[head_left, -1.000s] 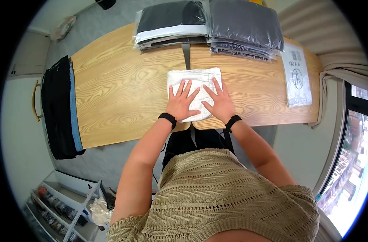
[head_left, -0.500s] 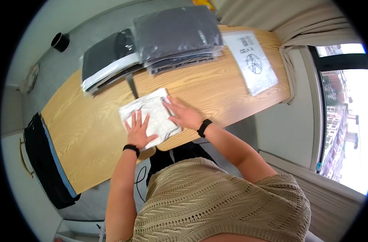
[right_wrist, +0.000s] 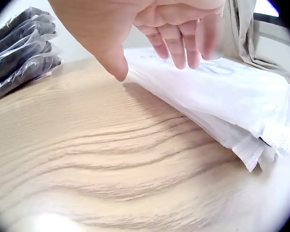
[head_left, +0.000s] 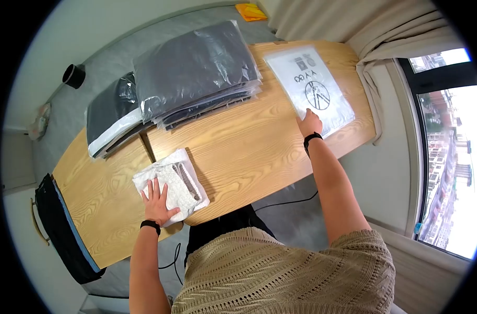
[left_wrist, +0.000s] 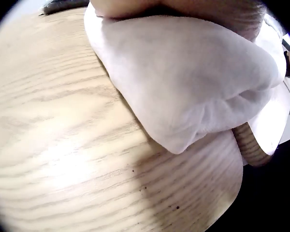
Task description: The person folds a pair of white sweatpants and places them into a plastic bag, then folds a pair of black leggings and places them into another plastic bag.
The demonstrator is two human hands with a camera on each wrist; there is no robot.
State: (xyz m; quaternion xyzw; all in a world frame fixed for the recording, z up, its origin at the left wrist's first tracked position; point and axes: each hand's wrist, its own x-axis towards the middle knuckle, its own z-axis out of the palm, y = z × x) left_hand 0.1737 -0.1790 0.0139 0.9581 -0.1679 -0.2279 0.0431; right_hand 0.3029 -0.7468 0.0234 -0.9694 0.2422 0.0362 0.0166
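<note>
A folded white cloth item [head_left: 167, 170] lies near the table's front edge. My left hand [head_left: 155, 203] rests on its left part with fingers spread. The left wrist view shows a rounded corner of the white cloth [left_wrist: 179, 82] on the wood, with part of the hand above it. At the right, my right hand [head_left: 310, 123] is over the near left edge of a stack of clear printed plastic bags [head_left: 322, 78]. In the right wrist view, its thumb points down beside the edge of the bags [right_wrist: 241, 96], while the loosely bent fingers [right_wrist: 176, 46] hang over their top.
Bagged dark grey garments [head_left: 191, 68] are piled at the back, beside another bagged black and white pile [head_left: 113, 107]. Dark trousers [head_left: 60, 230] drape over the table's left end. A strip [head_left: 147, 147] marks the gap in the wooden table [head_left: 243, 152]. Curtains [head_left: 322, 21] hang behind.
Both hands were spread on the white cloth. The right hand has left it and reached right to the plastic bags; the left stays on the cloth. The head view has turned right.
</note>
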